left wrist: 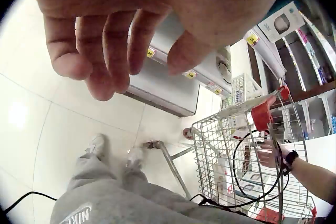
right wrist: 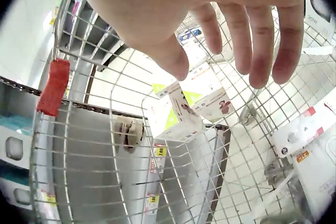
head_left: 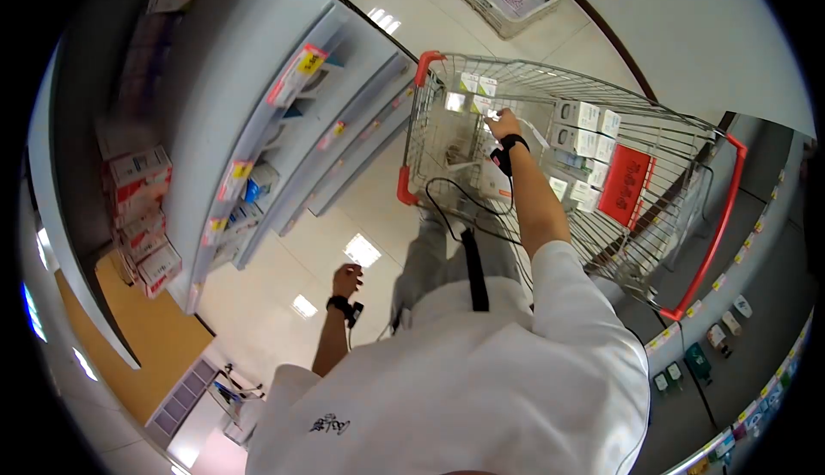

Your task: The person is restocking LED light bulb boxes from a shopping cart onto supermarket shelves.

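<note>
My right hand [head_left: 504, 123] is inside the wire shopping cart [head_left: 693, 301]. In the right wrist view its fingers [right wrist: 261, 45] hang apart and loosely bent, with nothing between them. Small white-and-green boxes [right wrist: 206, 94] lie together on the cart's wire bottom just beyond the thumb and fingertips. Other white boxes [head_left: 577, 128] stand in rows toward the handle, beside a red flat packet [head_left: 626, 186]. My left hand [head_left: 347, 280] hangs over the floor away from the cart; in the left wrist view its fingers [left wrist: 115, 45] are loosely bent and hold nothing.
Shelves with price tags [head_left: 309, 61] line the left side, with red-and-white boxes [head_left: 140, 185] on one. A plastic basket [head_left: 509, 21] sits on the floor ahead of the cart. Another shelf [head_left: 739, 226] stands on the right. A black cable [head_left: 436, 210] loops over the cart's side.
</note>
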`<state>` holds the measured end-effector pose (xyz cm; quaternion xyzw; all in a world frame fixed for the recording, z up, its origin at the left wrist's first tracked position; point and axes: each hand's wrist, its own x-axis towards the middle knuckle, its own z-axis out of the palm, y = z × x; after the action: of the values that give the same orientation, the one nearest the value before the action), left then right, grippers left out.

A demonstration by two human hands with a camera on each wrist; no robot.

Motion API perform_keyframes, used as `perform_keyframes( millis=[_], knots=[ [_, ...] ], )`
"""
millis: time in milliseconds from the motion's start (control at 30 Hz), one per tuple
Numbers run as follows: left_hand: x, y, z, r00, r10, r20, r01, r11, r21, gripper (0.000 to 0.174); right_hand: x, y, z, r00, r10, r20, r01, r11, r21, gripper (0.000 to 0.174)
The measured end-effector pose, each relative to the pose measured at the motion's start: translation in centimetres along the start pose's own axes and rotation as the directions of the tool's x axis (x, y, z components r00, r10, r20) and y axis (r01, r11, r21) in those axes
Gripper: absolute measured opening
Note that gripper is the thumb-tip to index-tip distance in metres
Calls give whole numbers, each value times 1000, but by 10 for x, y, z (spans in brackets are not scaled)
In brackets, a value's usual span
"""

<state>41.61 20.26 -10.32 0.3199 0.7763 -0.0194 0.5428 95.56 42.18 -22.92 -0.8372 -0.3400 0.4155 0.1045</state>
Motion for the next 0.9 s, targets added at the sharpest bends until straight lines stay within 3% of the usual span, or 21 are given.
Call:
perform_keyframes(
  millis=[67, 133, 267, 333, 467, 500, 633, 667, 733, 800, 867, 900],
  knots=[
    [4, -1, 5, 999, 12, 33, -10, 998, -59, 24, 17, 3, 16, 1000, -20, 17, 19, 998, 62, 67],
    [1, 9, 10, 999, 19, 42, -18, 1000, -24, 28, 20, -8, 18, 998, 62, 9, -62, 996, 61, 73],
    [-10, 12, 16, 997, 1, 76, 0, 1000, -14, 29, 30, -26, 24, 990, 140, -4, -139, 984, 113, 76],
    [-12, 14, 16, 998, -32, 56, 30, 999, 31, 30, 38, -36, 17, 983, 165, 85, -173, 980, 93, 78],
    [-13, 18, 13, 998, -56, 41, 54, 998, 31, 32, 34, -38, 18, 981, 187, 49, -191, 977, 97, 63],
    [-12, 19, 13, 998, -58, 38, 58, 998, 17, 33, 31, -38, 20, 979, 200, -39, -196, 976, 92, 57],
    [-9, 24, 12, 999, -8, 33, 8, 1000, 24, 33, 40, -14, 25, 975, 204, -85, -193, 973, 128, 59],
    [-9, 23, 14, 999, 0, 35, -1, 1000, 19, 33, 41, -4, 29, 968, 184, -168, -164, 978, 126, 59],
    [0, 28, 18, 995, 101, 24, -102, 995, 11, 30, 8, -5, 0, 982, 179, -59, -152, 935, 320, 59],
    [2, 33, 19, 991, 130, 15, -130, 991, -19, 27, -18, -10, -22, 986, 143, -87, -111, 947, 300, 57],
    [5, 53, 29, 973, 231, 7, -231, 973, 8, 26, -43, -7, -34, 990, 140, 30, -132, 816, 563, 55],
    [7, 64, 32, 957, 289, 7, -289, 957, -7, 26, -56, -6, -43, 989, 119, 83, -145, 780, 608, 52]
  ],
)
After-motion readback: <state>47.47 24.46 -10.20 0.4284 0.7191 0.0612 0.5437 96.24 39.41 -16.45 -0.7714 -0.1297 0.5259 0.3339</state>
